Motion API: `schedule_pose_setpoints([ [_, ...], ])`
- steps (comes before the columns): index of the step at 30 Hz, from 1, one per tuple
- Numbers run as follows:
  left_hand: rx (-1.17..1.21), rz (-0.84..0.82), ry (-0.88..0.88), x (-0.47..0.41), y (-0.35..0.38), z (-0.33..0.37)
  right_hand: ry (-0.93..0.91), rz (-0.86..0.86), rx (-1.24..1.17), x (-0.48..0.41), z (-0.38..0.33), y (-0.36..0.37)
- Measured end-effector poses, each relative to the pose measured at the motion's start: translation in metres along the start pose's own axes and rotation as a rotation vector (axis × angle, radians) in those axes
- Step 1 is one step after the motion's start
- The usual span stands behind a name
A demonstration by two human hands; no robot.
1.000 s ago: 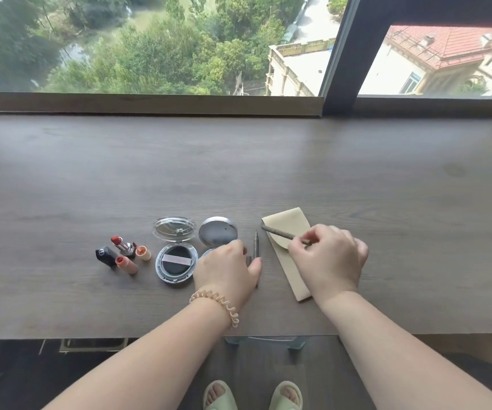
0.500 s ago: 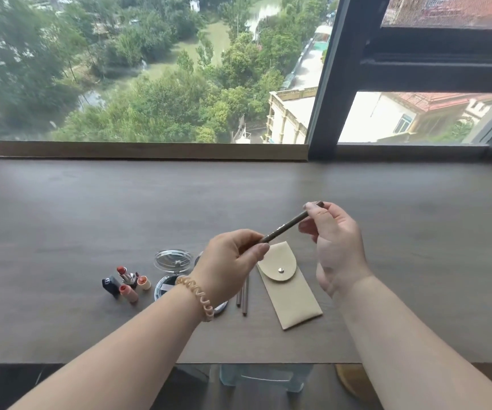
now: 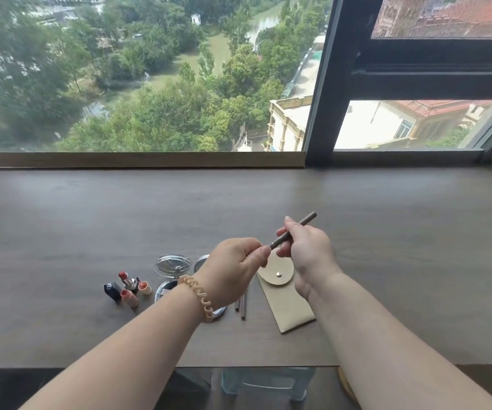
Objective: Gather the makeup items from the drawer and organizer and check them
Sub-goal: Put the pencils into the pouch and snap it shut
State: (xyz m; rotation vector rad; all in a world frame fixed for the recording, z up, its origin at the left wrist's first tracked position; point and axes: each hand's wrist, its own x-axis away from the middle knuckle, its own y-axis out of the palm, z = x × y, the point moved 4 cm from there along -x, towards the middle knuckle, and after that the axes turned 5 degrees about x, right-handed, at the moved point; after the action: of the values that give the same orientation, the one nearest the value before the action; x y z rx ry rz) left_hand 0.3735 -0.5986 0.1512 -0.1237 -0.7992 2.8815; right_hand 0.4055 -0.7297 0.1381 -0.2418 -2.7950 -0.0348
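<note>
While both hands hover above the long grey-brown wooden counter in the lower middle of the frame, they share one slim grey-brown makeup pencil, held clear of the surface and slanting up toward the right. The right hand has thumb and fingers closed on the pencil's middle, and the left hand pinches its lower left end between thumb and forefinger. Half a second earlier the left fingers gripped the same end, but the right hand held the pencil by its far tip with the fingers more spread; it has since slid down the shaft, leaving the upper end bare. A second ago the pencil lay low, at the pouch's flap.

Directly beneath the hands lies a flat beige leather pouch with a metal snap, its rounded flap closed. Just left of it two more thin brown pencils lie side by side on the counter, partly hidden by the left hand. A coiled amber hair tie circles the left wrist. Farther left sit a round clear-lidded compact and a cluster of open orange-red lipsticks with a black cap. These resting items lie as they did before.
</note>
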Motion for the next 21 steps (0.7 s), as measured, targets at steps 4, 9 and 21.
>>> schedule_pose_setpoints([
  [4,0.018,-0.026,-0.022,-0.002,0.002,-0.002,0.043,0.084,-0.022,-0.001,0.005,0.003],
  [9,0.252,-0.065,-0.178,-0.006,0.011,-0.013,0.105,0.177,-0.011,-0.001,0.007,0.008],
  [21,0.814,-0.088,-0.339,-0.003,0.034,-0.016,0.176,0.396,-0.037,-0.029,0.023,-0.007],
])
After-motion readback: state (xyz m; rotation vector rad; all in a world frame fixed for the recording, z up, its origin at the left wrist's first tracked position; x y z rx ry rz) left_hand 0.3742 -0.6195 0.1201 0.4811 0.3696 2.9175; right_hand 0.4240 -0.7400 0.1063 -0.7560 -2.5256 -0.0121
